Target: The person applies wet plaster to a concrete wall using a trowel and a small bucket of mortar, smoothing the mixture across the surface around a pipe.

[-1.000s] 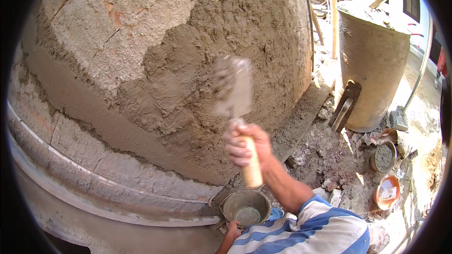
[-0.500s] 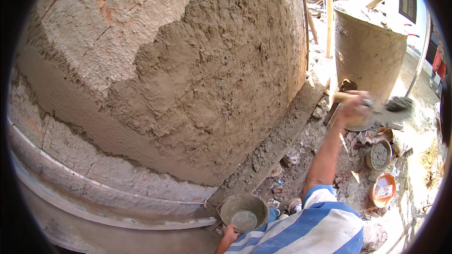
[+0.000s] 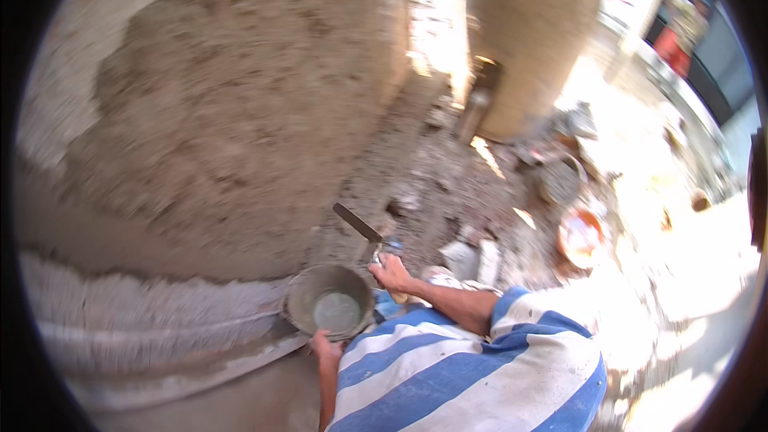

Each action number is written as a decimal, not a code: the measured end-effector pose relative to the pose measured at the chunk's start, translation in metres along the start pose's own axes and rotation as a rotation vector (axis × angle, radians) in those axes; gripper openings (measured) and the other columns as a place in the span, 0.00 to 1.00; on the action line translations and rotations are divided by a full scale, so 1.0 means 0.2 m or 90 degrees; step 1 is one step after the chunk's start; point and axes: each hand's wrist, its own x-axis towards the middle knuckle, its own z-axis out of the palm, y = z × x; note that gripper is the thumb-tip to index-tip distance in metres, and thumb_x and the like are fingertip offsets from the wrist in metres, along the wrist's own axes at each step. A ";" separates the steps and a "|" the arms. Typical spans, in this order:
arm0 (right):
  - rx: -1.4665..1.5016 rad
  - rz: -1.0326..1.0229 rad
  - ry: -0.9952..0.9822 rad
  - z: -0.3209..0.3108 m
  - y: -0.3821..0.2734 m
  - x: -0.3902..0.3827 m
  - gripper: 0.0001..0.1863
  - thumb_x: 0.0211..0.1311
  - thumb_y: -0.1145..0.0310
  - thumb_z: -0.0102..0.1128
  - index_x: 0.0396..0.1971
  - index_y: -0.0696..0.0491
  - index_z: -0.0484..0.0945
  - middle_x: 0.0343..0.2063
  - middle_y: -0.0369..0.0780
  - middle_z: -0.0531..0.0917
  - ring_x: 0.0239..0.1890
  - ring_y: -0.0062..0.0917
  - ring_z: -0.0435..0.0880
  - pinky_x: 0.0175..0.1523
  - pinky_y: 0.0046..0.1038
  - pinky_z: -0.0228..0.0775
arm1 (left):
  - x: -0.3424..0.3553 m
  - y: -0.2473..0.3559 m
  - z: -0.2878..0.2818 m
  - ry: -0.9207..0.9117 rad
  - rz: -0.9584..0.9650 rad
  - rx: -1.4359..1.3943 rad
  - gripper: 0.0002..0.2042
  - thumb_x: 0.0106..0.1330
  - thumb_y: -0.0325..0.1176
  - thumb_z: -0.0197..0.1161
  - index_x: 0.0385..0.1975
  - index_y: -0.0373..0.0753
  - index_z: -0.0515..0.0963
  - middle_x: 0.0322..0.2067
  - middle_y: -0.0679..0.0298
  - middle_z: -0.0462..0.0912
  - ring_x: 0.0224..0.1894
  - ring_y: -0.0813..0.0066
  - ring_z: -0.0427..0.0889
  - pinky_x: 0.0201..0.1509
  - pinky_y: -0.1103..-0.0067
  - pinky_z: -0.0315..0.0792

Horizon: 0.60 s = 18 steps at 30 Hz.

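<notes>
My right hand [image 3: 392, 274] is closed round the handle of a trowel [image 3: 358, 222], held just right of a bucket. Its narrow-looking blade points up and left, with no lump of mortar visible on it. My left hand [image 3: 326, 346] grips the near rim of that grey, mortar-stained bucket [image 3: 299, 302], whose pale round bottom shows inside. Ahead and to the left, a wall [image 3: 232, 120] bears a broad patch of rough brown mortar, blurred by motion.
Rubble and spilled mortar cover the ground [image 3: 448, 184] along the wall's foot. To the right stand an orange basin [image 3: 566, 242] and a small bucket of mortar [image 3: 560, 184]. Behind them rises a large drum-like container [image 3: 536, 48]. Another person [image 3: 680, 36] is at the far right.
The trowel, loaded with mortar and reaching far right before, has come back beside the bucket without the lump. My left hand stays on the bucket. The view has swung to the right.
</notes>
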 end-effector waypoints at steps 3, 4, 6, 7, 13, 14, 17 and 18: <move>-0.285 0.078 0.137 -0.55 0.16 -0.26 0.19 0.53 0.58 0.49 0.22 0.62 0.71 0.27 0.55 0.78 0.31 0.40 0.80 0.35 0.41 0.69 | 0.10 -0.07 0.01 0.078 -0.174 -0.298 0.23 0.39 0.28 0.56 0.41 0.39 0.64 0.41 0.54 0.70 0.45 0.53 0.71 0.44 0.48 0.69; -0.317 0.169 0.197 -0.71 0.36 -0.40 0.19 0.53 0.57 0.48 0.25 0.61 0.73 0.33 0.57 0.75 0.37 0.45 0.77 0.41 0.45 0.66 | 0.09 0.00 0.05 -0.013 -0.190 -0.303 0.27 0.37 0.29 0.55 0.44 0.39 0.62 0.44 0.51 0.68 0.48 0.49 0.70 0.44 0.45 0.68; -0.289 0.300 0.298 -1.01 0.45 -0.77 0.18 0.53 0.57 0.48 0.27 0.60 0.75 0.28 0.56 0.76 0.31 0.47 0.77 0.34 0.42 0.68 | 0.05 0.06 0.10 0.040 -0.174 -0.216 0.31 0.36 0.30 0.57 0.47 0.42 0.59 0.51 0.49 0.60 0.50 0.43 0.66 0.41 0.43 0.68; -0.286 0.338 0.389 -1.10 0.62 -0.96 0.20 0.51 0.58 0.50 0.24 0.64 0.74 0.22 0.54 0.78 0.27 0.43 0.79 0.31 0.38 0.70 | 0.01 0.13 0.11 0.033 -0.151 -0.191 0.29 0.35 0.32 0.56 0.46 0.44 0.65 0.47 0.56 0.67 0.49 0.49 0.68 0.45 0.42 0.64; -0.094 0.451 0.693 -1.27 0.30 -1.80 0.16 0.50 0.63 0.54 0.15 0.61 0.73 0.12 0.44 0.76 0.14 0.29 0.77 0.20 0.32 0.66 | 0.33 -0.03 -0.12 -0.146 -0.184 -0.039 0.23 0.53 0.33 0.54 0.52 0.41 0.66 0.47 0.51 0.70 0.48 0.54 0.71 0.46 0.54 0.68; -0.082 0.496 0.777 -1.26 0.92 -2.11 0.17 0.48 0.61 0.55 0.17 0.62 0.76 0.15 0.46 0.78 0.20 0.33 0.79 0.27 0.36 0.68 | 0.37 -0.01 0.00 -0.161 -0.186 0.039 0.18 0.60 0.32 0.52 0.51 0.37 0.68 0.44 0.49 0.73 0.45 0.57 0.75 0.43 0.58 0.72; 0.166 0.483 0.918 -1.07 0.32 -2.12 0.15 0.46 0.66 0.56 0.17 0.65 0.75 0.17 0.44 0.79 0.20 0.31 0.79 0.25 0.34 0.68 | 0.54 -0.03 0.15 -0.260 -0.195 -0.090 0.20 0.57 0.32 0.53 0.52 0.41 0.67 0.44 0.55 0.73 0.43 0.61 0.76 0.37 0.59 0.75; 0.217 0.547 0.957 -0.99 0.35 -2.18 0.14 0.46 0.66 0.56 0.17 0.64 0.74 0.16 0.44 0.78 0.20 0.31 0.79 0.26 0.34 0.69 | 0.55 0.01 0.29 -0.297 -0.181 -0.075 0.21 0.57 0.32 0.54 0.53 0.41 0.66 0.43 0.56 0.72 0.42 0.62 0.76 0.37 0.59 0.75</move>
